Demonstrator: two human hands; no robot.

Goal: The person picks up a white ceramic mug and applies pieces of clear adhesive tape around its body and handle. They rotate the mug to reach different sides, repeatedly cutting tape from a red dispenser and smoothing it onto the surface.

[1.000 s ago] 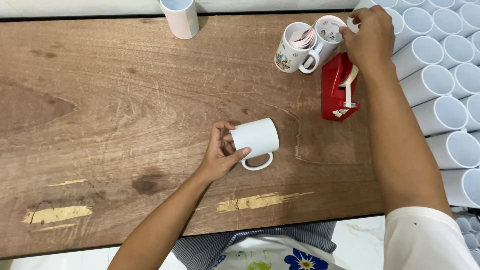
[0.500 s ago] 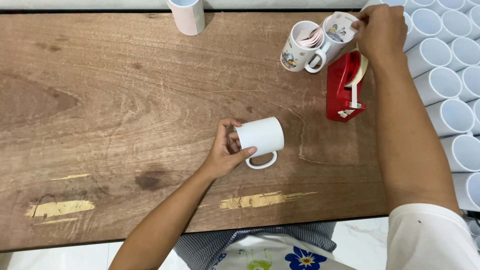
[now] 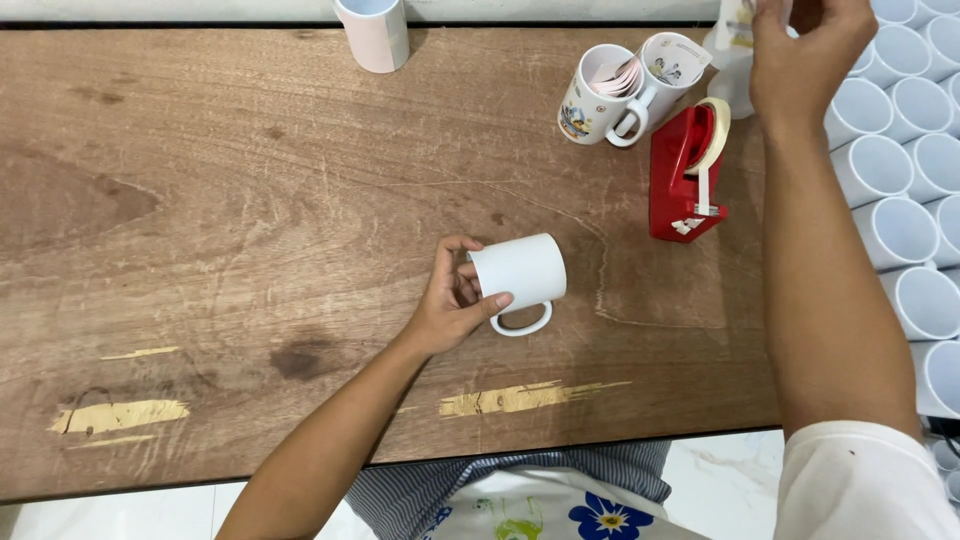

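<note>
1. The right hand (image 3: 805, 60) has lifted away from the printed mugs (image 3: 625, 85) — fingers pinched on a small paper sheet (image 3: 735, 25).
2. The left hand (image 3: 450, 305) stays curled around the white mug (image 3: 520, 272), which lies on its side mid-bench (image 3: 220, 220).

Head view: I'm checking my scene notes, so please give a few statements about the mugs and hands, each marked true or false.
1. The left hand holds a plain white mug lying on its side. True.
2. The right hand grips the red tape dispenser. False: it is raised beyond it, holding a printed paper sheet.
3. Two printed mugs on the wooden table contain rolled papers. True.
4. The white mug's handle points away from the person. False: it points toward the person.
</note>
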